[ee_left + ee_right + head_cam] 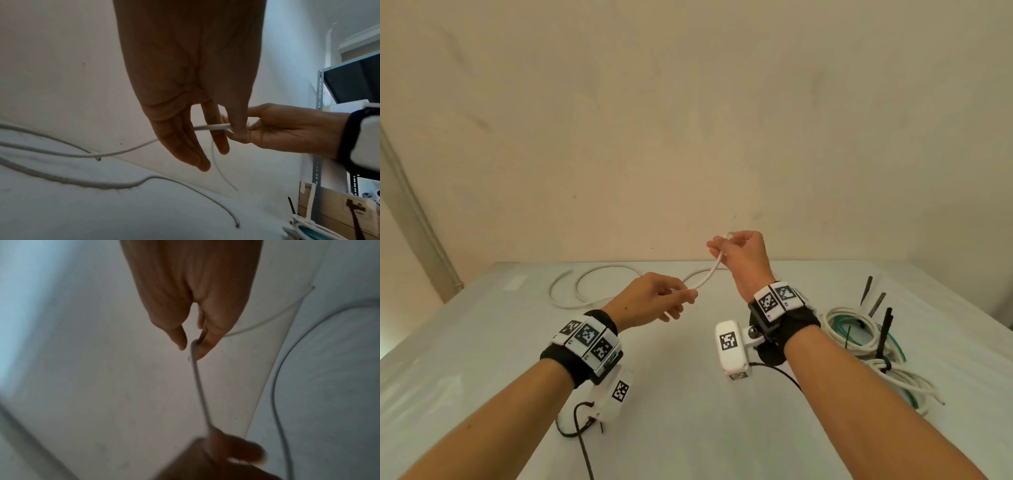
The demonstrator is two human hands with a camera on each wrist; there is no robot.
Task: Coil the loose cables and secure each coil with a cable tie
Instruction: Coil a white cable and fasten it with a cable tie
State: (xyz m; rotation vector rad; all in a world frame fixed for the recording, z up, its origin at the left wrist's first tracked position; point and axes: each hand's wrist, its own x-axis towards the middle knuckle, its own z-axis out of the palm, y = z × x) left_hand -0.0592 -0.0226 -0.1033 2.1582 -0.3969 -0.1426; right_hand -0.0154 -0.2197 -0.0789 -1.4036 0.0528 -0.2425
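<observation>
Left hand (654, 298), nearer, raised above table (688, 428): thumb and forefinger pinch white cable (707, 275), other fingers loosely extended. Right hand (743, 255), farther and higher: fingertips pinch same cable close to its end. Short cable span runs taut between both hands. Right side of table: finished coils (866, 339), white and green, bound with black cable ties (883, 332); spare ties just beyond. Far part of table, toward wall (688, 120): remainder of white cable in loose loops.
</observation>
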